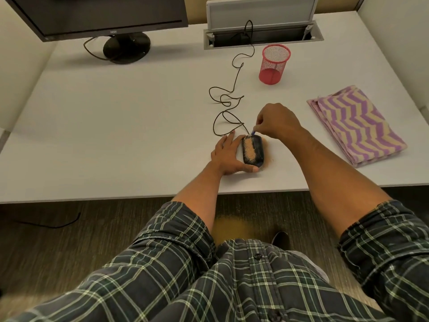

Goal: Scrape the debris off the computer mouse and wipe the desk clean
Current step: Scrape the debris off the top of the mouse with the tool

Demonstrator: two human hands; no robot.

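Note:
A black computer mouse (257, 148) lies near the desk's front edge, its left half covered in tan sandy debris (249, 151). My left hand (228, 155) rests flat on the desk against the mouse's left side, with the thumb hooked round its near end. My right hand (277, 123) pinches a small blue scraper (252, 133), whose tip touches the far end of the mouse. A little debris (269, 162) lies on the desk to the right of the mouse. The mouse cable (228, 105) winds away toward the back.
A folded purple-and-cream zigzag cloth (355, 125) lies at the right. A red mesh pen cup (274, 65) stands behind the mouse. A monitor (99, 17) on its stand sits back left. An open cable hatch (262, 36) is at the back. Tan powder (229, 230) marks the floor.

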